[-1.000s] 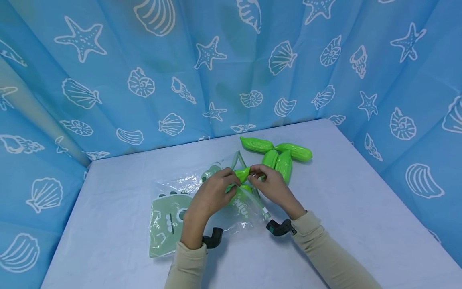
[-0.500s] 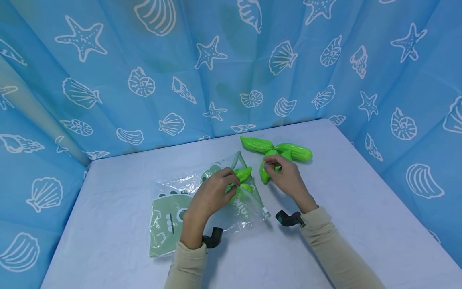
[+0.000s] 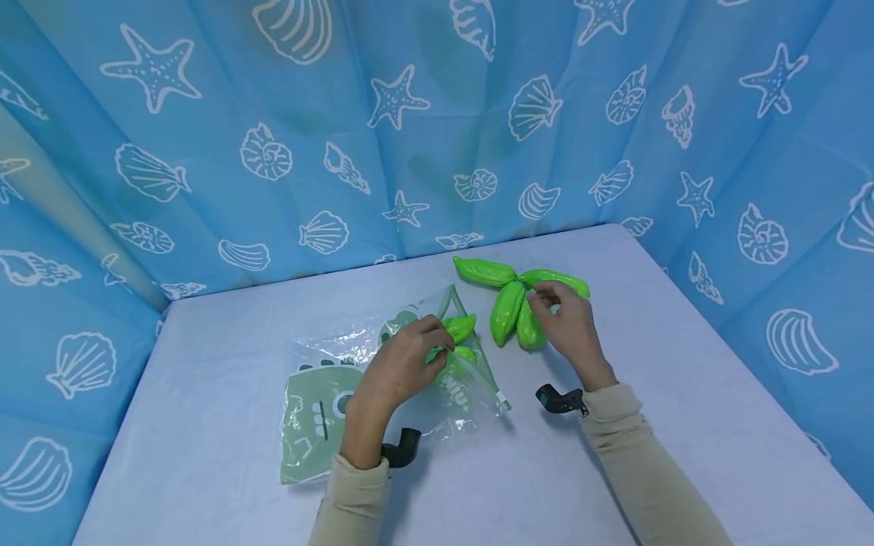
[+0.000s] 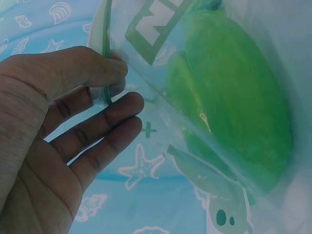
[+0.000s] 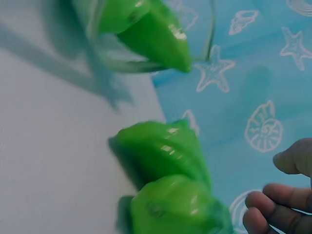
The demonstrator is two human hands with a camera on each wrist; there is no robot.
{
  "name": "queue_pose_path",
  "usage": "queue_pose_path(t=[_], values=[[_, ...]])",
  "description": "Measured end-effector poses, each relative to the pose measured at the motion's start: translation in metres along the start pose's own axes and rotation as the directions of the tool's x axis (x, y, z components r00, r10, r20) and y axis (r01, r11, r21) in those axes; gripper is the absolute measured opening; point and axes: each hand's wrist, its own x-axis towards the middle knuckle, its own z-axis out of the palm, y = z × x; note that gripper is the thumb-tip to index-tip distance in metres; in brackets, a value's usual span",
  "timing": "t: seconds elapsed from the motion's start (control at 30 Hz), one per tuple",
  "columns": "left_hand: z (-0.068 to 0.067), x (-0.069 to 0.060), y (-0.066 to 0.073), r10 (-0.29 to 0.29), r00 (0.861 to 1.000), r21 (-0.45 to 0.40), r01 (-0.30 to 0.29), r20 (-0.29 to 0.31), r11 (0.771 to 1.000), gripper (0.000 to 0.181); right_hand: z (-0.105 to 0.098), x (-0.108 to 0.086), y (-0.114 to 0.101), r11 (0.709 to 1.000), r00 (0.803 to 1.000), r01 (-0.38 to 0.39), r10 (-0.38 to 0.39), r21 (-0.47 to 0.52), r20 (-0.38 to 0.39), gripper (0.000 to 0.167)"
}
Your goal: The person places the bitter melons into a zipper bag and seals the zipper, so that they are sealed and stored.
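Note:
In the head view a clear zip bag (image 3: 300, 447) with a green cartoon print lies on the table. My left hand (image 3: 403, 364) pinches the rim at its mouth; the left wrist view shows thumb and index finger (image 4: 109, 68) on the green zip strip. Glossy green cucumber-like vegetables (image 4: 239, 102) are inside, and the tip of one (image 3: 462, 327) shows at the opening. To the right, my right hand (image 3: 572, 330) is over several loose ones, nearest the front vegetable (image 3: 529, 326). Its thumb and fingers (image 5: 280, 197) are apart, holding nothing.
Beside that front vegetable lies another green one (image 3: 507, 311), with two more (image 3: 485, 271) behind them. A white slider (image 3: 502, 396) is at the bag's front corner. Blue curtains (image 3: 437, 136) with shell prints enclose the white-covered table (image 3: 683, 394) at the back and sides.
My right hand has left the vegetable at the bag's mouth and moved right, over the loose ones. The front two loose vegetables have shifted slightly towards me. My left hand stays on the bag.

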Motion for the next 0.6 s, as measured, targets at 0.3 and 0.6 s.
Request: queue_pose_path(t=[0.3,0.6], values=[[0.0,0.0,-0.001,-0.014,1.0,0.001,0.014,0.009,1.0,0.014,0.007,0.004,0.016,0.987,0.991,-0.132,0.132,-0.09,-0.004,0.055],[0.001,0.0,-0.002,0.002,1.0,0.002,-0.002,0.002,1.0,0.013,0.007,0.005,0.031,0.964,0.97,-0.206,0.224,-0.171,0.096,0.071]])
